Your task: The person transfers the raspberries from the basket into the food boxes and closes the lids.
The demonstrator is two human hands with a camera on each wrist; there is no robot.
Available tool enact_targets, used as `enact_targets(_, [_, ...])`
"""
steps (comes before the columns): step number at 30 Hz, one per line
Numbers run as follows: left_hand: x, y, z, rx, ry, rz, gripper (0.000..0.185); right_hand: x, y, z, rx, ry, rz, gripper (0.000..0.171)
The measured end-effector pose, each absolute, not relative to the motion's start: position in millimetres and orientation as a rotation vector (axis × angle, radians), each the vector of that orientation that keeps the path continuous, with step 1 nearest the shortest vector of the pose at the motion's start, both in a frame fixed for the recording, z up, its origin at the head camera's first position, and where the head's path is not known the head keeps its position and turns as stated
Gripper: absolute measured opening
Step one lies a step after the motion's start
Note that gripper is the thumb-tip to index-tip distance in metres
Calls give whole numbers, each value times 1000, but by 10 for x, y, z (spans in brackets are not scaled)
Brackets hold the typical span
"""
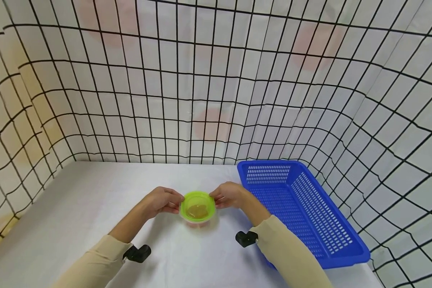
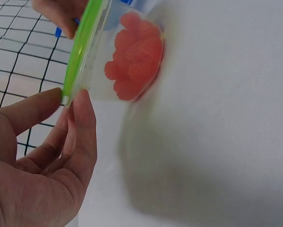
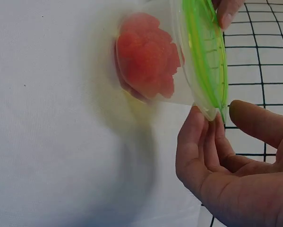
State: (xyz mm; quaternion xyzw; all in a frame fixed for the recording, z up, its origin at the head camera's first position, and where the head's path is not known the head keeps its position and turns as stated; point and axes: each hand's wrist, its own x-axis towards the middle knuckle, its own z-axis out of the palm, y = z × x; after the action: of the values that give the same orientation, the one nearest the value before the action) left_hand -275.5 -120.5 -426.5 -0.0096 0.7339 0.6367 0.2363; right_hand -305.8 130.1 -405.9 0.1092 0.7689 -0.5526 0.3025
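A clear plastic food container with a bright green lid (image 1: 197, 206) is between my two hands over the white table. Several red-pink lumpy pieces (image 2: 136, 54) lie at the container's bottom, seen through its side in both wrist views. My left hand (image 1: 164, 200) pinches the rim on the left, thumb on the lid's edge and fingertips under the lip. On the opposite side my right hand (image 1: 229, 195) holds the rim, with fingertips (image 3: 194, 120) beneath the lip and the thumb at the lid's edge. The lid sits on top of the container.
A blue perforated plastic basket (image 1: 340, 216) stands on the table at the right, partly behind my right forearm. Black wire grid (image 1: 187, 86) with white cloth behind it walls the back and both sides. The white tabletop (image 1: 75, 212) extends to the left.
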Motion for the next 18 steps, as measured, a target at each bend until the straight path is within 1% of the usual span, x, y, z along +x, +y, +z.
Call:
enact_targets(10, [-2790, -1177, -4297, -27, 2006, 1770, 28, -3040, 1275, -4098, 272, 2035, -1478, 27])
enact_targets(14, [-2791, -1190, -4308, -29, 1989, 1800, 28, -3042, 1264, -4150, 208, 2074, -1468, 28])
enact_targets(18, [-2785, -1198, -4319, -30, 1995, 1818, 29, -3040, 1242, -4197, 183, 2145, -1428, 26])
